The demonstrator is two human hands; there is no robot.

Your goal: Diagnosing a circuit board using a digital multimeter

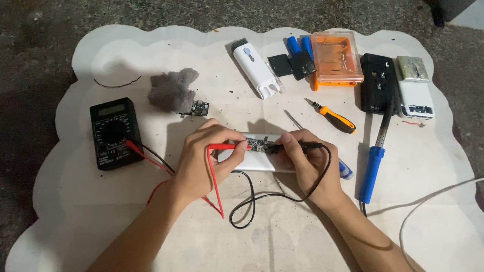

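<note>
My left hand (204, 158) grips a red test probe (227, 146), its tip resting on a small circuit board (259, 145) atop a flat white battery pack (254, 160). My right hand (307, 163) holds a black test probe (302, 146), pointed at the same board from the right. Red and black leads (151, 158) run left to a black multimeter (115, 132). The black lead loops on the white mat (101, 201) in front of me.
Behind the hands lie a grey cloth wad (171, 90), a tiny circuit board (195, 109), a white brush tool (254, 68), blue cells (297, 46), an orange case (336, 57), an orange-handled screwdriver (334, 118), a blue-handled soldering iron (374, 163), a black housing (378, 83) and a white housing (416, 95).
</note>
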